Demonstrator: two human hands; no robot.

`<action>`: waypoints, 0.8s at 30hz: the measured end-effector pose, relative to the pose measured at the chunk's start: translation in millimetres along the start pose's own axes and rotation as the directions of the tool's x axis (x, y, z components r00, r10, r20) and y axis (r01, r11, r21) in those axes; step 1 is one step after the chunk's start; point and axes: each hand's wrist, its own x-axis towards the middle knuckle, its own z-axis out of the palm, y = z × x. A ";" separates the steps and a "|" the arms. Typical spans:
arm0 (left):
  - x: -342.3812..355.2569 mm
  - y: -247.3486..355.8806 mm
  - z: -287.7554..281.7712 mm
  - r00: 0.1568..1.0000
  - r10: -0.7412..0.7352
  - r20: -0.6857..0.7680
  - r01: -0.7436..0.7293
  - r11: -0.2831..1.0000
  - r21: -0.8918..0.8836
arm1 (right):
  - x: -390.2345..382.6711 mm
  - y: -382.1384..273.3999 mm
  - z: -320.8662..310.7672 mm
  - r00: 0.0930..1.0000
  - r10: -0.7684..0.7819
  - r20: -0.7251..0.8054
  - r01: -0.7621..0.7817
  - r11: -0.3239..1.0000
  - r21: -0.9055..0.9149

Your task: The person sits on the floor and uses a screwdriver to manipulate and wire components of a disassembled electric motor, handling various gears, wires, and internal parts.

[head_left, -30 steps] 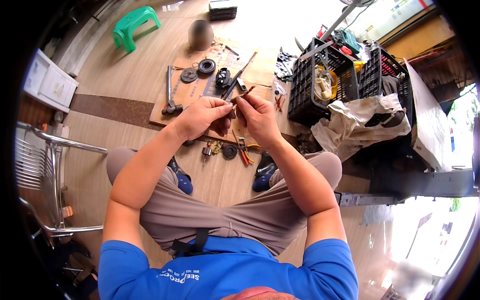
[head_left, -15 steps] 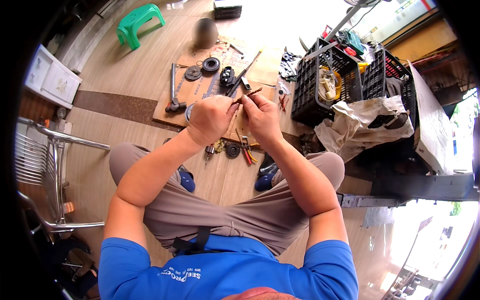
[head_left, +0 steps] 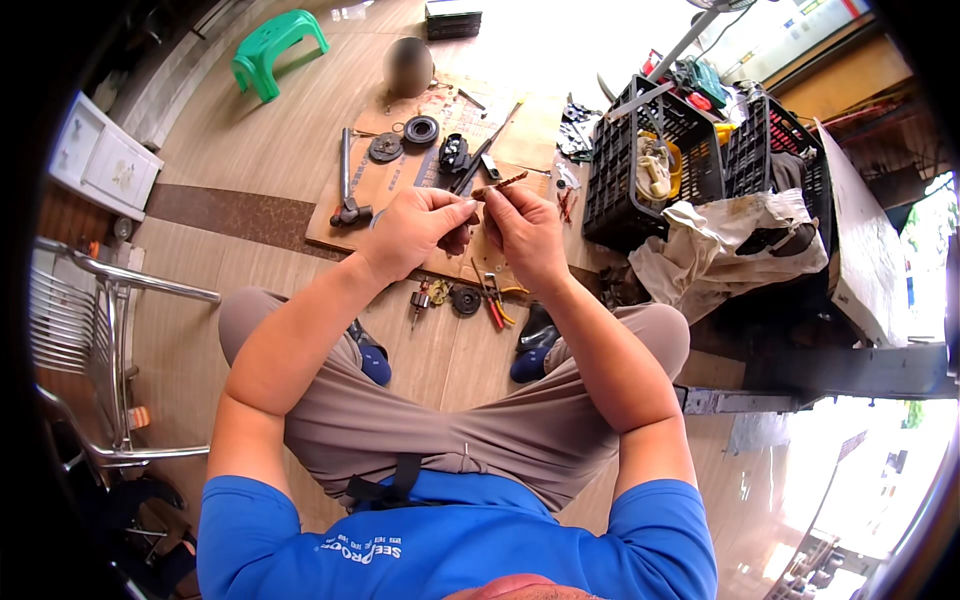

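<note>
Over the cardboard [head_left: 375,182], the two hands come close together. The right hand [head_left: 525,232] pinches a brown twisted strand [head_left: 513,183] between thumb and fingers, its free end pointing far right. The left hand [head_left: 412,228] is bent in, thumb and fingertips at the strand's left end; whether it grips the strand, I cannot tell. On the cardboard, a hammer [head_left: 347,172] lies left, with a grey disc [head_left: 386,147] beyond it. Nearer, pliers [head_left: 495,309] lie right of a dark wheel [head_left: 465,301]. A black crate [head_left: 612,212] stands right, a green stool [head_left: 277,46] far left.
</note>
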 end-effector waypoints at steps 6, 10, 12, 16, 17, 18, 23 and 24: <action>-1.7 4.2 3.0 0.997 0.071 -0.025 -0.064 0.977 0.201 | -2.0 -0.1 -0.9 1.000 0.018 -0.008 -0.018 1.000 0.008; -5.8 7.6 -1.3 0.975 -0.111 0.192 0.172 0.927 -0.335 | -1.3 -4.9 -4.6 0.997 -0.068 0.046 0.067 0.997 0.030; -5.9 7.6 -2.3 0.971 -0.114 0.211 0.182 0.923 -0.339 | -1.7 -5.3 -6.1 0.995 -0.079 0.063 0.077 0.996 0.036; -4.8 3.8 -1.9 0.989 -0.077 0.128 0.107 0.963 -0.247 | -2.3 -7.6 -2.8 0.997 -0.060 0.056 0.059 0.998 0.021; -4.2 2.3 -1.3 0.989 -0.078 0.128 0.108 0.963 -0.247 | -2.4 -7.0 -2.7 0.997 -0.059 0.056 0.058 0.998 0.021; -3.2 1.6 0.3 0.996 -0.015 0.090 0.030 0.984 -0.174 | -2.4 -6.6 -3.0 0.997 -0.062 0.050 0.063 0.998 -0.004; -8.6 6.5 14.6 0.986 0.149 -0.076 -0.122 0.951 0.283 | -4.2 -5.7 1.6 0.999 -0.034 0.009 0.034 0.999 -0.023; -9.6 4.9 16.7 0.926 0.370 -0.073 -0.266 0.778 0.569 | -4.3 -4.4 3.9 1.000 -0.011 -0.015 0.011 1.000 -0.027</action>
